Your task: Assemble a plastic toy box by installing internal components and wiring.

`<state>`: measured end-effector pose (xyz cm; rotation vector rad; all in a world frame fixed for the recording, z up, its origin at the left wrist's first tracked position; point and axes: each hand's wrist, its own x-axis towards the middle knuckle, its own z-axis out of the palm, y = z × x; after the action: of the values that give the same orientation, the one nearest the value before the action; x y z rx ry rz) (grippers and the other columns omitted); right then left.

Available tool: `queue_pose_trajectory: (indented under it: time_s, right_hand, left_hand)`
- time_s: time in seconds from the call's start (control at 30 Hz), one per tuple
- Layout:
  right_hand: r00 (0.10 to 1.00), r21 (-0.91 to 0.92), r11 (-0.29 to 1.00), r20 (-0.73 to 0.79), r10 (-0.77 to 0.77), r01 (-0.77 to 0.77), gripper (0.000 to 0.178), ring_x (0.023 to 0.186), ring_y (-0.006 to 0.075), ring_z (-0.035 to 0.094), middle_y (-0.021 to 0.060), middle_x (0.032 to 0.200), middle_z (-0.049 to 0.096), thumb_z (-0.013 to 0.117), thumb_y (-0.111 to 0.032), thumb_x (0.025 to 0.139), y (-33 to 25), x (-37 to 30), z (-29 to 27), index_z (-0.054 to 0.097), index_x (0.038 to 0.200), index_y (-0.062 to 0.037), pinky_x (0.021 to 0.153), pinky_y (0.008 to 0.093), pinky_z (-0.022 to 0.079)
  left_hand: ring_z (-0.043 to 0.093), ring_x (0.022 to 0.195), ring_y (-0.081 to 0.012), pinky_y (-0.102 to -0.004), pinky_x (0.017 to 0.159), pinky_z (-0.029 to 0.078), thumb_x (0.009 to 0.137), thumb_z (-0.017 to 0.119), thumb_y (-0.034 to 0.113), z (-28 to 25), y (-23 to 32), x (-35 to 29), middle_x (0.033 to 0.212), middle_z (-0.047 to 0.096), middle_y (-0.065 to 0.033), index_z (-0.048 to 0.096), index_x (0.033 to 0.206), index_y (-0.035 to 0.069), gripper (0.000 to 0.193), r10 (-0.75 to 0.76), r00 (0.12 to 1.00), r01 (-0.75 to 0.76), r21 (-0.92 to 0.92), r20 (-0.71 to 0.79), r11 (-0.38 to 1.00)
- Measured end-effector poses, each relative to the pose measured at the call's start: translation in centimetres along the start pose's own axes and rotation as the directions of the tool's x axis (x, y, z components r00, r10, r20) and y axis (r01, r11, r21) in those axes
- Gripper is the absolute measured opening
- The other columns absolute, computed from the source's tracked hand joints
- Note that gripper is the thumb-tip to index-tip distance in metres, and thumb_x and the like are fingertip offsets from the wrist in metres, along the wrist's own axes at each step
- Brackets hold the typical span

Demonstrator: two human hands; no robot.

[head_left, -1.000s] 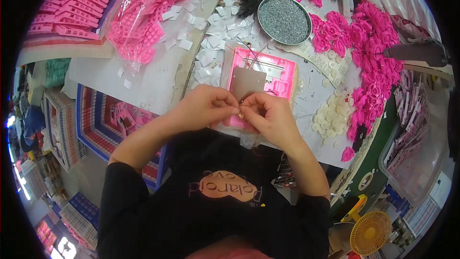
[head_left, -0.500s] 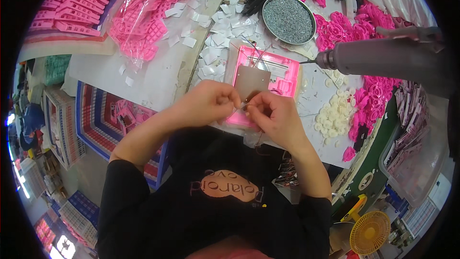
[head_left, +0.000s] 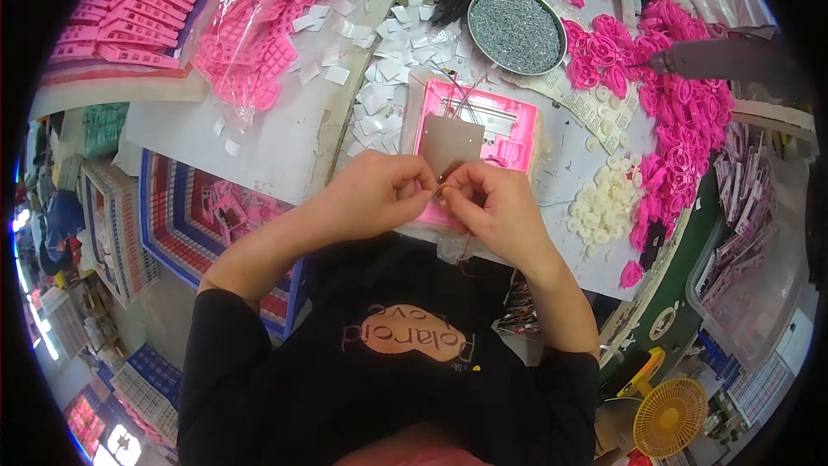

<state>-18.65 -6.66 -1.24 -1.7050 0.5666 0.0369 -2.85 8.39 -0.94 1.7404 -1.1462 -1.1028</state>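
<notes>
A pink plastic casing (head_left: pixel 528 125) lies open on the table in front of me, with thin dark and red wires at its far part. Over its middle sits a flat brown board (head_left: pixel 453 145). At the board's near edge, my left hand (head_left: pixel 388 194) is closed in a pinch. Facing it, my right hand (head_left: pixel 493 203) pinches too, and the fingertips of both almost meet. Between them shows a tiny thin strand that looks like wire; the fingers hide most of it.
A power screwdriver (head_left: pixel 716 59) hangs at the right. Beyond the casing stands a round bowl of small screws (head_left: pixel 517 30). White discs (head_left: pixel 604 207) and pink loop-shaped parts (head_left: pixel 668 112) lie to the right. White paper pieces (head_left: pixel 379 95) and bagged pink parts (head_left: pixel 250 52) are at left.
The screwdriver has swung away to the right and farther back, off the casing's edge. My hands stay pinched at nearly the same spot, with only slight finger movement.
</notes>
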Motion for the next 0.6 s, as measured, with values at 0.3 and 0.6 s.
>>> queue_pose_trajectory:
  time_s: [0.3, 0.6]
  right_hand:
    - [0.999, 0.004, 0.999, 0.015, 0.033, -0.033, 0.01, 0.052, 0.0164, 0.063, 0.0085, 0.062, 0.066, 0.069, -0.01, 0.086, 0.08, -0.03, -0.07, 0.067, 0.085, -0.0006, 0.051, 0.0307, 0.047]
    - [0.999, -0.01, 0.999, 0.026, 0.041, -0.041, 0.011, 0.053, 0.0169, 0.063, 0.0086, 0.063, 0.067, 0.069, -0.011, 0.086, 0.07, -0.01, -0.07, 0.067, 0.085, -0.0006, 0.052, 0.0312, 0.047]
  left_hand:
    - [0.046, 0.052, -0.0016, -0.0219, 0.049, 0.037, 0.086, 0.068, 0.003, 0.11, 0.36, -0.19, 0.058, 0.052, 0.0037, 0.066, 0.092, 0.001, 0.006, 0.019, 1.0, -0.019, 0.013, -0.009, 1.0]
    - [0.045, 0.052, -0.0014, -0.0218, 0.05, 0.037, 0.086, 0.069, 0.004, 0.23, -0.22, -0.25, 0.058, 0.051, 0.0042, 0.067, 0.092, 0.001, 0.007, 0.013, 1.0, -0.013, -0.006, -0.012, 1.0]
